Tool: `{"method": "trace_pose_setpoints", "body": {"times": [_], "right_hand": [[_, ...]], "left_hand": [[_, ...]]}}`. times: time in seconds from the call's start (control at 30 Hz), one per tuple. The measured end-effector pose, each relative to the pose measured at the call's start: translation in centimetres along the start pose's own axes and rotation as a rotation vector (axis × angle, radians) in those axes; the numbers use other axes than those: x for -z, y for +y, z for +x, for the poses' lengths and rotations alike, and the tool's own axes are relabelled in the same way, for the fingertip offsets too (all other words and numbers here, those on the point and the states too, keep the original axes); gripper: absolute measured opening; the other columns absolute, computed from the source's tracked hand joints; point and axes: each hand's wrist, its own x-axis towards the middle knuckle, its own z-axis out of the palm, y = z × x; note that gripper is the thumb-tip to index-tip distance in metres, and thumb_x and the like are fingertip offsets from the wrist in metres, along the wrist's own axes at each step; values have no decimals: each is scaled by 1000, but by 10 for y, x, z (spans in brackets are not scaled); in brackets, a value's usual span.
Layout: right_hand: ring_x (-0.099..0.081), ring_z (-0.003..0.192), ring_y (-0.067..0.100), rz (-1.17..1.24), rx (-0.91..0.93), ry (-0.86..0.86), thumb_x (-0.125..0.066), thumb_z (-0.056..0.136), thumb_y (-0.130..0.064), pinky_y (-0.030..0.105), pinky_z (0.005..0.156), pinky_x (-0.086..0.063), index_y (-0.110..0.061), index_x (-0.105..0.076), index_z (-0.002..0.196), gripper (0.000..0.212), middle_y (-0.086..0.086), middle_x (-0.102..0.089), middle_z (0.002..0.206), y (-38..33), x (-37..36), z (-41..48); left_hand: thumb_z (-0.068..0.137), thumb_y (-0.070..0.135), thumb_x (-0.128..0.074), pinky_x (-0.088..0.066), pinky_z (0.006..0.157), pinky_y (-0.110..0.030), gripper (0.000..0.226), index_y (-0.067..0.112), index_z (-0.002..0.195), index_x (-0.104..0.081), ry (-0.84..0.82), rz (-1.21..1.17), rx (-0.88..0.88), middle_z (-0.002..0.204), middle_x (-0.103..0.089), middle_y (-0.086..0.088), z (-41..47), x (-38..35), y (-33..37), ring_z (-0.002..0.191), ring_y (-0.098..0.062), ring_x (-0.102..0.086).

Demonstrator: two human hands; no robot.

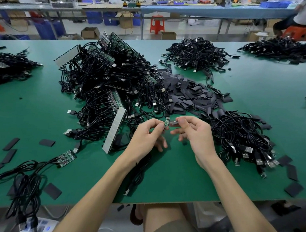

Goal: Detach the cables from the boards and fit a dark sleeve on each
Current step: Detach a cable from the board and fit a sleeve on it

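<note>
We look down at a small green circuit board (167, 123) held just above a green table (172, 181), near the middle of its front half. Any print on the board is too small to read. The left hand (146, 136) pinches the board's lower end between thumb and forefinger, with its other fingers curled loosely beneath. A thin black cable (166, 115) leaves the board's top end and runs toward the piles behind.

The right hand (196, 136) reaches in from the right, thumb and forefinger clamped on a flat dark sleeve (174, 123). The sleeve's end sits just beside the board, and we cannot tell whether they touch. The remaining fingers are spread and relaxed. Both bare forearms rise from the bottom edge.

Behind the hands lies a heap of loose sleeves (189, 95). To its left is a large tangle of cables on board strips (111, 78). Just beside the right hand is a pile of cables with USB plugs (239, 139). A coiled cable (138, 172) lies under the left wrist. Bare table runs from the hands to the near edge, and leftward as far as some scattered sleeves (10, 144).
</note>
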Motion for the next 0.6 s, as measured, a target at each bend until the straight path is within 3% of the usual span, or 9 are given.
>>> {"method": "trace_pose_setpoints", "body": {"times": [0.1, 0.3, 0.6], "right_hand": [[-76, 74, 23, 18, 20, 19, -63, 101, -15, 22, 54, -51, -8, -69, 97, 11, 7, -79, 94, 0, 1, 1], [-76, 74, 24, 2, 6, 11, -66, 98, -15, 23, 55, -53, -6, -70, 97, 10, 8, -79, 90, 0, 1, 2], [-78, 80, 26, -16, -22, -24, -73, 94, -15, 25, 60, -58, -6, -68, 100, 12, 9, -79, 89, 2, 0, 2]], "left_hand": [[108, 12, -48, -52, 46, -30, 18, 2, 97, -59, -14, -28, -6, 77, -61, -3, 0, 0, 1, 52, -24, -63], [107, 11, -48, -43, 42, -27, 22, 9, 91, -62, 18, 88, -15, 65, -54, 3, 3, 0, 0, 45, -17, -53], [107, 11, -49, -43, 43, -27, 21, 10, 90, -61, 24, 112, -9, 61, -56, 6, 3, 0, -2, 47, -18, -54]]}}
